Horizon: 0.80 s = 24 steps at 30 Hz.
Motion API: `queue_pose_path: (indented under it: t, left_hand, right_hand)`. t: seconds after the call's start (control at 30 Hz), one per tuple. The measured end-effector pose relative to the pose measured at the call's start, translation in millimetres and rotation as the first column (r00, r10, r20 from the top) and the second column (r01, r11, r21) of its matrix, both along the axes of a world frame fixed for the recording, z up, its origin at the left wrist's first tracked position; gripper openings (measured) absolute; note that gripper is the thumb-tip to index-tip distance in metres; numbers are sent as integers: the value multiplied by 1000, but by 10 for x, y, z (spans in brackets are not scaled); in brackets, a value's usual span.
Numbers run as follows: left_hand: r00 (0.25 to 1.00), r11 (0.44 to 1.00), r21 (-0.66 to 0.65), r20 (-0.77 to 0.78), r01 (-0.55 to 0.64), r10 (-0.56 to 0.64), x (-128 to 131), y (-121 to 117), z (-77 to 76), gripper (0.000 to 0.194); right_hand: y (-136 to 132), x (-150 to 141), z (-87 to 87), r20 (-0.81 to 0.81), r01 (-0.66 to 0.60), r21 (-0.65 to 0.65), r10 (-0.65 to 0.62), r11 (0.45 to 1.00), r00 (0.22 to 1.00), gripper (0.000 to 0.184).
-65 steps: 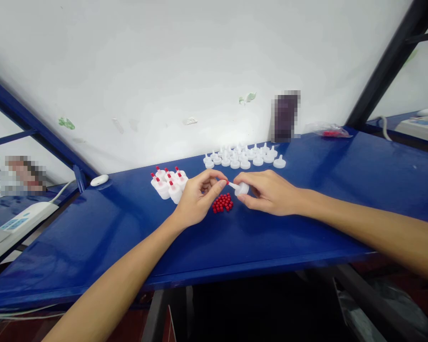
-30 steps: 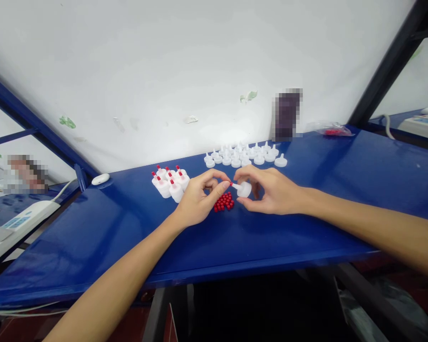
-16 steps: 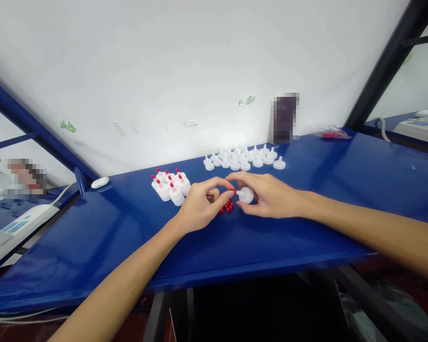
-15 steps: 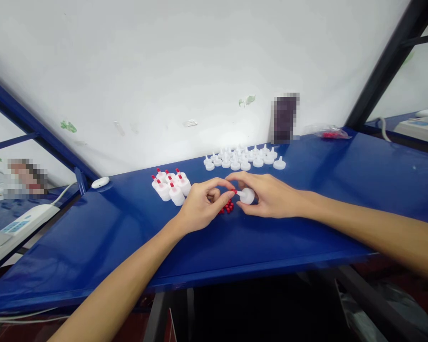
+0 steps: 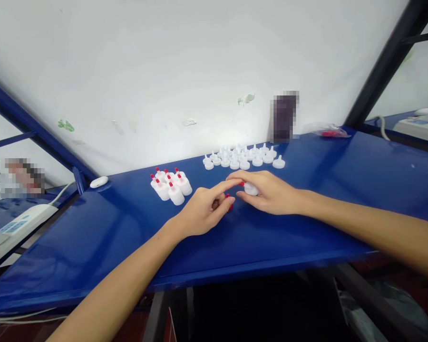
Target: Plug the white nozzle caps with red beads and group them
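Note:
My right hand [image 5: 273, 192] is closed around a white nozzle cap [image 5: 251, 189], gripping its round base between thumb and fingers. A small red tip cap [image 5: 241, 184] sits on the nozzle end, which points left. The index finger of my left hand [image 5: 201, 211] is stretched out against that red tip, while the thumb stands apart below. Under my left hand lies a pile of loose red tip caps [image 5: 230, 204], mostly hidden. To the left stand several white nozzle caps with red tips [image 5: 176, 195]. Several untipped white nozzle caps [image 5: 234, 164] stand in rows near the wall.
Everything stands on a blue table [image 5: 271, 242] against a white wall. A white oval case [image 5: 99, 182] lies at the back left. A clear bag with red pieces [image 5: 330, 132] is at the back right, near a blurred dark upright object [image 5: 284, 116].
My left thumb and index finger have parted from their pinch on the red tip, the index straightening against it. The held nozzle cap has shifted slightly right, deeper in my right hand.

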<state>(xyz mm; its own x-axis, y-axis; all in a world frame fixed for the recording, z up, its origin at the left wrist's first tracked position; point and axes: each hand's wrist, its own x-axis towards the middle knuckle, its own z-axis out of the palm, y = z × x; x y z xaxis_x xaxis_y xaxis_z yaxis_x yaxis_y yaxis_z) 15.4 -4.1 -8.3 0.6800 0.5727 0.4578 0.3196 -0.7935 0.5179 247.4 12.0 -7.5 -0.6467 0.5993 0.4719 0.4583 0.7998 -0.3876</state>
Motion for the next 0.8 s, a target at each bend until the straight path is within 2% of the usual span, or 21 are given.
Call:
queue_pose_path:
  t: [0.13,0.23,0.43,0.57,0.7,0.8]
  left_hand:
    - [989,968,252,-144,8,29,-15,10,3,55]
    - [974,935,354,-213,6,74,-8,12,18,62]
    - [976,962,273,-210,4,56,11,10,26,72]
    - [979,958,286,-193,-7,64,1,11,34,67]
    - [978,951,308,-197,-3,67,-2,2,53,58]
    - [982,940,340,-175,-2,66,-1,-3,70,50]
  right_hand:
    - [-10,-22,3,-115,-17,-53,11,998,993,39]
    - [-49,-41,24,-174,-23,-128,1,992,985,46]
    - [-83,-31,47,-216,-71,-203,26,977,976,51]
    - [-40,-13,17,-205,-51,-175,14,983,979,57]
    - [6,2,-15,-207,-32,-86,13,996,978,31]
    - [9,13,-18,-221,-8,-87,-11,996,975,17]
